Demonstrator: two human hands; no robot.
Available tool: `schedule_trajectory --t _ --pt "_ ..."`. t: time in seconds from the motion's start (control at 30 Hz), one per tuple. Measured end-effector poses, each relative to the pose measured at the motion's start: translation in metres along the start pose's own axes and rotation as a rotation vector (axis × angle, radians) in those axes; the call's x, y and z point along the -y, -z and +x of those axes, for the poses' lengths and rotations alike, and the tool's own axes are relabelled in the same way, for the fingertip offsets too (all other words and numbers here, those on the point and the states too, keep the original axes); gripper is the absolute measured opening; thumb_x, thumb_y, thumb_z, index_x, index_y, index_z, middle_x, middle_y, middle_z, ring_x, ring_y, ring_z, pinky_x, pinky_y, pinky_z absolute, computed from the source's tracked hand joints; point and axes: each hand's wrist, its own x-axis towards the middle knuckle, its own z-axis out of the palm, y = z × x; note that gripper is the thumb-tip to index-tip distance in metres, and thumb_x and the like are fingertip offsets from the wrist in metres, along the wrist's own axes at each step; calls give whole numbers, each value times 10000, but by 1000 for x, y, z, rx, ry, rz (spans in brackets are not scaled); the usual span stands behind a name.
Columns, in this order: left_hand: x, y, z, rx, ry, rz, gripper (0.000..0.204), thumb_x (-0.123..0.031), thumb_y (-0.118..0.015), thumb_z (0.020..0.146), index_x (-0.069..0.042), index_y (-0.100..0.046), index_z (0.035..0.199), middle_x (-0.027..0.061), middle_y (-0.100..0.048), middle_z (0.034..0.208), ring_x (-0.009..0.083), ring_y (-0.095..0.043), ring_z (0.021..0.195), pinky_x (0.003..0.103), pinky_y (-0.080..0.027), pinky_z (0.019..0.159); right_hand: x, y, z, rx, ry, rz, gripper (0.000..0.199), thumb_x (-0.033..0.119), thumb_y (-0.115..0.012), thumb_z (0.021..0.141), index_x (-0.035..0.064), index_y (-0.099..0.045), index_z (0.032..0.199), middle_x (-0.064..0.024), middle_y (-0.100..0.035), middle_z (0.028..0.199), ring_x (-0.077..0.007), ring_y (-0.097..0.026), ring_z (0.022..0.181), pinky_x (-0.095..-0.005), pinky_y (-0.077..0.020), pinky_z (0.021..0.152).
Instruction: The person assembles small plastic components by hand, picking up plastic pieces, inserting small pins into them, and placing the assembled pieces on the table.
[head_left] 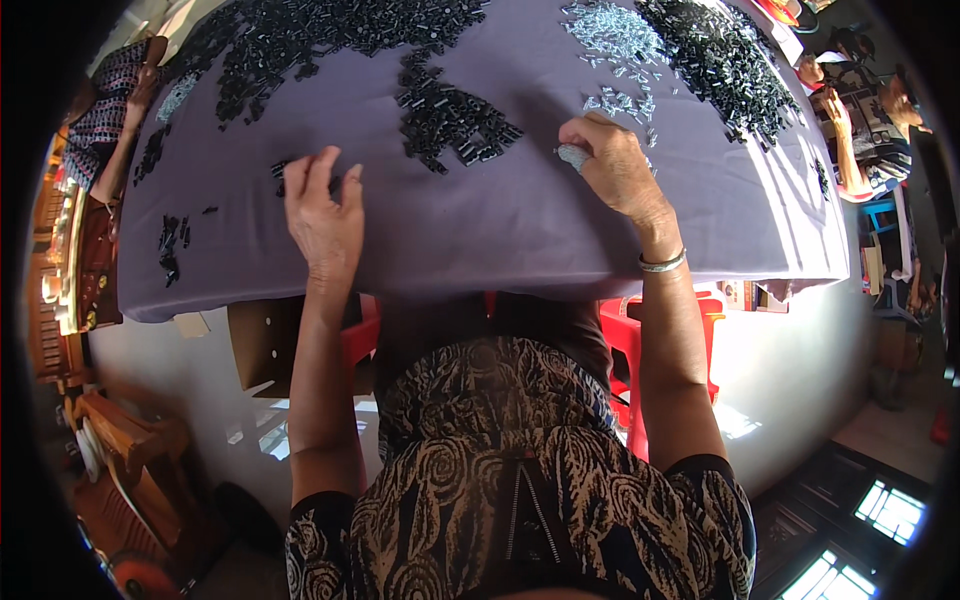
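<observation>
Above the left part of a purple tablecloth [480, 235], my left hand [327, 215] is open, its fingers bent and thumb apart. A few small black pieces [279, 172] lie right beside its fingertips, partly hidden. My right hand [612, 165] is closed around a clump of small silver-grey pieces [573, 156] that shows between thumb and fingers. Beyond that hand spreads a heap of loose silver-grey pieces [612, 38], with a smaller scatter close to the knuckles. Between my hands, farther off, is a pile of short black tube-like pieces [455, 118].
Larger black heaps [335, 40] cover the far side, another [725, 75] the far right. Black bits [170, 250] lie near the left edge. People sit at both sides, one arm [128, 125] left, another [850, 150] right. Red stools [625, 335] and a cardboard box [258, 345] stand below.
</observation>
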Motion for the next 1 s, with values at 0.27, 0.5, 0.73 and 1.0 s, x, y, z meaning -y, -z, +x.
schedule_trajectory --t 0.27,0.5,0.73,1.0 --pt "-64 -10 -10 328 10 -523 201 8 -656 787 -19 -636 985 58 -579 910 142 -584 764 241 -472 648 1 -11 -2 -33 23 -120 181 -64 -529 716 14 -586 869 -150 -576 837 -342 -586 787 -397 -459 685" --pt "-103 -63 5 471 39 -985 292 1 -633 824 -12 -573 1109 63 -577 998 143 -590 883 258 -495 726 15 -3 1 -69 30 282 146 -7 -520 790 1 -592 917 -81 -536 673 -175 -532 621 -309 -421 587" --pt "-117 -99 -1 452 329 -1365 248 35 -655 816 11 -615 1059 58 -626 938 94 -581 784 224 -497 691 14 4 1 151 -421 835 120 99 -518 888 68 -623 939 52 -451 651 -12 -376 554 -168 -282 452" --pt "-117 -109 5 451 382 -1365 206 29 -681 782 -1 -641 982 50 -635 874 96 -589 739 245 -498 657 8 7 0 142 -415 971 140 59 -486 871 47 -610 935 36 -470 648 -21 -385 536 -179 -290 433"
